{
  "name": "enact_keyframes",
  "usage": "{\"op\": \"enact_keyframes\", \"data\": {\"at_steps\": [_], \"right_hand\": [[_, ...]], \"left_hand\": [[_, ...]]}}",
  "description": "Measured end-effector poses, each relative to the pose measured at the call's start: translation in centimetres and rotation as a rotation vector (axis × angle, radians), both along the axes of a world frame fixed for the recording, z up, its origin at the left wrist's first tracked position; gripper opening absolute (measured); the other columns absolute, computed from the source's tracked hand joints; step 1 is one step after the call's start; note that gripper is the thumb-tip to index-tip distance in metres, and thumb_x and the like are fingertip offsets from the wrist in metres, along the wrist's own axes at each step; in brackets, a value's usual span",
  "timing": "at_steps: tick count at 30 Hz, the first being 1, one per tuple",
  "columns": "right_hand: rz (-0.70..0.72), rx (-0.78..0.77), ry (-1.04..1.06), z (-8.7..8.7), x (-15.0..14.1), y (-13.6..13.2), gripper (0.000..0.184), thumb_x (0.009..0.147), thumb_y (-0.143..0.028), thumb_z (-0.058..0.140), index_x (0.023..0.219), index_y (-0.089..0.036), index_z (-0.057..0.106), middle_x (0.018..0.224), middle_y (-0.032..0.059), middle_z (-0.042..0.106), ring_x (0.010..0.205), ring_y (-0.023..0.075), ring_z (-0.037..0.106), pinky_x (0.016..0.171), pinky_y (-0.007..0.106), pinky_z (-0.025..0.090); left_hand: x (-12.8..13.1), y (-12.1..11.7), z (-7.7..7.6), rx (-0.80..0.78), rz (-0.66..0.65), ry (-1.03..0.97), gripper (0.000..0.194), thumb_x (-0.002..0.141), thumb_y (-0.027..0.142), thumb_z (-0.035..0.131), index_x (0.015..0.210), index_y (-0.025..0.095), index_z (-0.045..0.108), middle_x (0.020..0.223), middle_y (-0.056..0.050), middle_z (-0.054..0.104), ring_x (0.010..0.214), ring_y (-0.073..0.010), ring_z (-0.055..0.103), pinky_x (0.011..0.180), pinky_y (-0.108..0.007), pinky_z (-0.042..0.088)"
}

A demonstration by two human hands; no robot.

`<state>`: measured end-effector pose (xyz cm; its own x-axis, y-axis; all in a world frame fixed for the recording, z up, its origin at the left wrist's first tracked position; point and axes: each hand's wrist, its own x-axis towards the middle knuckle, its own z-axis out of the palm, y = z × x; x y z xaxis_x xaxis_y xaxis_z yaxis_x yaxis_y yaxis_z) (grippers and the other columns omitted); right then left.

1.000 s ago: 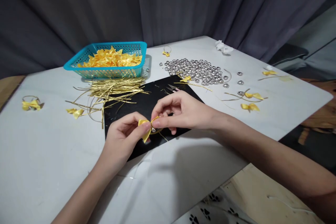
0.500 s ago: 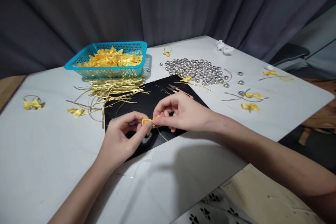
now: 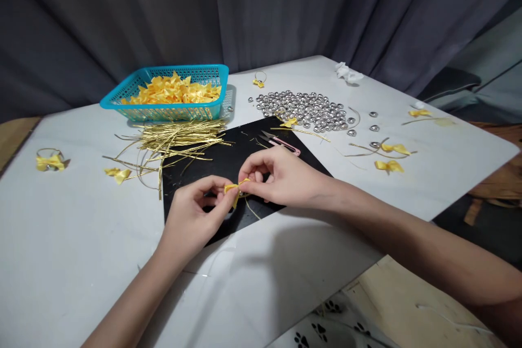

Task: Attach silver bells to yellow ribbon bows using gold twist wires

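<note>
My left grip (image 3: 194, 211) and my right grip (image 3: 282, 176) both pinch the yellow bow (image 3: 230, 188); I judge it light, soft and slippery, best held near its middle.

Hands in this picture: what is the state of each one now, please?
Left hand: closed, pinching the yellow bow.
Right hand: closed, pinching the same bow.

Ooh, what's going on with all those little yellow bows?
A person's left hand and right hand are pinching one shiny yellow ribbon bow together, over a flat black mat. Beyond the hands sit a blue plastic basket of more yellow bows, a bundle of thin gold strands and a spread of small, shiny silver pieces. This bow is in both hands, not set down.
</note>
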<state>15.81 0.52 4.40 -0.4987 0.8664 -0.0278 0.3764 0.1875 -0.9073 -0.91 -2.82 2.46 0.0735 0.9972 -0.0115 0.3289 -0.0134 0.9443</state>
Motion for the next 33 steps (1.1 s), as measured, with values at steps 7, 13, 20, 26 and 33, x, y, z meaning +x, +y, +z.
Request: {"op": "enact_keyframes", "data": {"at_steps": [7,13,20,26,33], "right_hand": [[0.062,-0.068,0.017,0.61,0.7,0.45,0.006,0.074,-0.015,0.065,0.076,-0.01,0.064,0.048,-0.0052,0.05,0.042,0.0042,0.047,0.041,0.016,0.036],[0.095,-0.126,0.008,0.51,0.97,0.65,0.007,0.073,-0.017,0.065,0.075,-0.01,0.065,0.048,-0.0049,0.053,0.039,0.0033,0.047,0.038,0.014,0.035],[0.097,-0.201,-0.029,0.55,0.99,0.63,0.005,0.072,-0.014,0.065,0.069,-0.01,0.063,0.049,-0.0043,0.054,0.038,0.0026,0.046,0.037,0.013,0.036],[0.077,-0.171,-0.033,0.49,0.88,0.58,0.004,0.071,-0.014,0.065,0.071,-0.01,0.064,0.046,-0.005,0.052,0.038,0.0029,0.045,0.037,0.014,0.034],[0.022,-0.032,-0.058,0.45,0.56,0.32,0.004,0.069,-0.012,0.067,0.068,-0.009,0.065,0.048,-0.0046,0.05,0.044,0.0026,0.042,0.04,0.015,0.033]], "left_hand": [[-0.24,0.47,0.31,-0.171,0.025,-0.182,0.017,0.061,0.031,0.076,0.064,0.015,0.071,0.062,-0.003,0.067,0.051,-0.0098,0.054,0.048,-0.019,0.045],[-0.33,0.55,0.67,-0.204,-0.002,-0.156,0.018,0.059,0.032,0.077,0.061,0.016,0.07,0.057,-0.001,0.063,0.051,-0.01,0.053,0.048,-0.018,0.045],[-0.19,0.46,0.99,-0.201,-0.057,-0.065,0.017,0.06,0.032,0.074,0.056,0.016,0.068,0.053,0.0,0.059,0.049,-0.0097,0.049,0.045,-0.019,0.039],[0.07,0.41,0.97,-0.21,-0.015,-0.097,0.016,0.058,0.03,0.076,0.056,0.016,0.069,0.051,0.0,0.06,0.048,-0.0093,0.05,0.047,-0.019,0.04],[0.51,0.25,0.57,-0.15,0.028,-0.09,0.02,0.06,0.033,0.074,0.061,0.015,0.067,0.054,0.0,0.058,0.05,-0.0103,0.049,0.047,-0.02,0.041]]}}
